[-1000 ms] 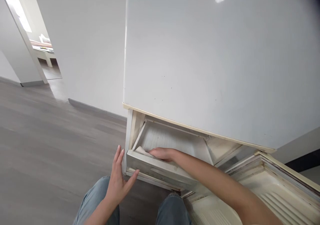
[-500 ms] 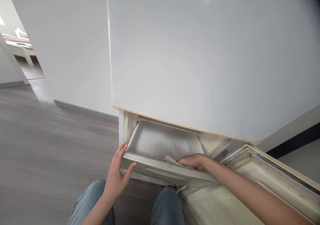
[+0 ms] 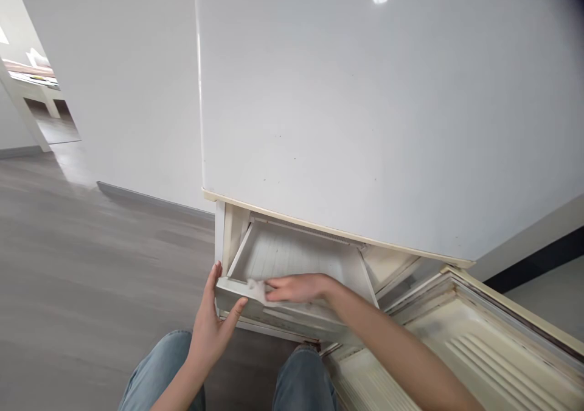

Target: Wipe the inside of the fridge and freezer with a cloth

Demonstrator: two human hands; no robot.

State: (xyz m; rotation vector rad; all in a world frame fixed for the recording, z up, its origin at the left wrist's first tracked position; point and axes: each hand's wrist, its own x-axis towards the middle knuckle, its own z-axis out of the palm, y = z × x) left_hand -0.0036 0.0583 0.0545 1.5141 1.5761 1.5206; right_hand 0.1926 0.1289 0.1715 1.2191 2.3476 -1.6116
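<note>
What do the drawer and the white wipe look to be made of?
Drawer: probably hard plastic, since its smooth greyish front looks partly see-through. White wipe: likely paper or thin cloth with a matte finish; it bunches softly under the right hand.

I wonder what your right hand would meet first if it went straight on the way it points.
Beyond the pale cloth it holds on the drawer's front rim, the right hand would probably first meet the left hand at that rim's left end, though depth is hard to judge.
</note>
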